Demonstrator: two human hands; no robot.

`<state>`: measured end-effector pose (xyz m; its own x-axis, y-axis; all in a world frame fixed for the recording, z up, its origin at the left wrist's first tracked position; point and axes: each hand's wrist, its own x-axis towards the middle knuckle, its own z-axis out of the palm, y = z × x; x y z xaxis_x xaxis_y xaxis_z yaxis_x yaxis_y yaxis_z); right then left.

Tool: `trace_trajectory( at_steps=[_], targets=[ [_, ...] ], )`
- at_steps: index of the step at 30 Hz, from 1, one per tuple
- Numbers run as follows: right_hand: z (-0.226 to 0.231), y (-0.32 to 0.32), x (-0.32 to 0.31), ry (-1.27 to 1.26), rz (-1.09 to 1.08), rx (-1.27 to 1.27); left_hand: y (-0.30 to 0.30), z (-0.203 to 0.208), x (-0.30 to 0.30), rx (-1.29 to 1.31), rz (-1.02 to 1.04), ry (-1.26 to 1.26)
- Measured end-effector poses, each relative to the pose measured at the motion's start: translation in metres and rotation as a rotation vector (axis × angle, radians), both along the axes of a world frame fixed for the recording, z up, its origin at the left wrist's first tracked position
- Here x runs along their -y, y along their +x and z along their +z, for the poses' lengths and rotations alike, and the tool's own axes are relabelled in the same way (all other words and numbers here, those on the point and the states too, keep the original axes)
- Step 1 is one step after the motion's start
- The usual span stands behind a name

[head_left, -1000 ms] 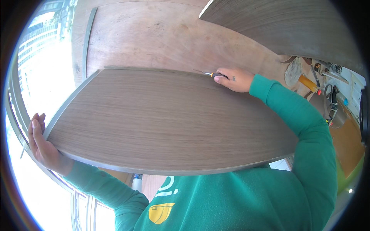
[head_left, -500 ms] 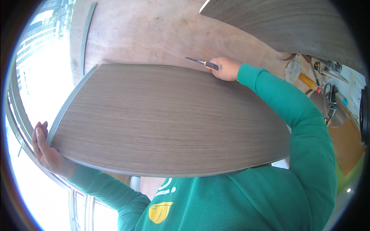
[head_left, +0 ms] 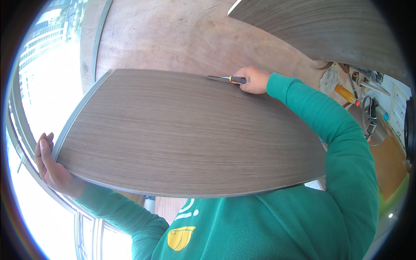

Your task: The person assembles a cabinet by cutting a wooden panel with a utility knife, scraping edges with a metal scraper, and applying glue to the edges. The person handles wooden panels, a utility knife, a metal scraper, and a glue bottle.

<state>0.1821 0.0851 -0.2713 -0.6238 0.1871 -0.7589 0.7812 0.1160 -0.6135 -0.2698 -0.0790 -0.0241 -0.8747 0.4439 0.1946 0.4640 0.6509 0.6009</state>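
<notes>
A large wood-grain panel (head_left: 190,134) in grey-brown lies across the view in front of my body. My right hand (head_left: 255,79) is closed around a utility knife (head_left: 237,80) with a dark and orange handle. Its long blade points left and lies along the panel's far edge; whether it touches the edge I cannot tell. At the panel's near left corner, my left hand (head_left: 54,169) rests with its palm against the corner. Its fingers stretch upward beside the left edge, not wrapped around anything.
Beneath the panel is a pale wooden work surface (head_left: 173,34). Another dark wood-grain panel (head_left: 320,28) juts in at the upper right. At the right lie tools, a yellow bottle (head_left: 345,92) and a crumpled clear plastic bag (head_left: 329,78). Bright windows (head_left: 47,86) line the left.
My right hand has brought the knife slightly nearer, so the blade has dropped from beyond the panel to its far edge. My left hand has stayed at the corner.
</notes>
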Motion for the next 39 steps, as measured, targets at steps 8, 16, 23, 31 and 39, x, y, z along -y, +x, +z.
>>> trace_trajectory(
  at_steps=[8,16,23,31,39],
  targets=[
    [0.040,0.025,0.000,0.139,-0.055,0.054,0.002,-0.001,0.000,-0.005,0.021,-0.030],
    [0.071,0.061,0.011,0.127,0.114,0.087,0.006,-0.001,-0.009,-0.030,0.032,-0.044],
    [0.052,0.052,0.017,0.140,0.070,-0.058,0.007,0.000,-0.022,-0.101,-0.031,-0.057],
    [0.040,0.060,0.013,0.104,0.064,-0.017,0.009,0.003,-0.030,-0.079,-0.074,-0.043],
    [0.069,0.127,0.008,0.142,0.105,0.124,0.002,0.002,-0.025,-0.065,-0.103,-0.036]
  ],
)
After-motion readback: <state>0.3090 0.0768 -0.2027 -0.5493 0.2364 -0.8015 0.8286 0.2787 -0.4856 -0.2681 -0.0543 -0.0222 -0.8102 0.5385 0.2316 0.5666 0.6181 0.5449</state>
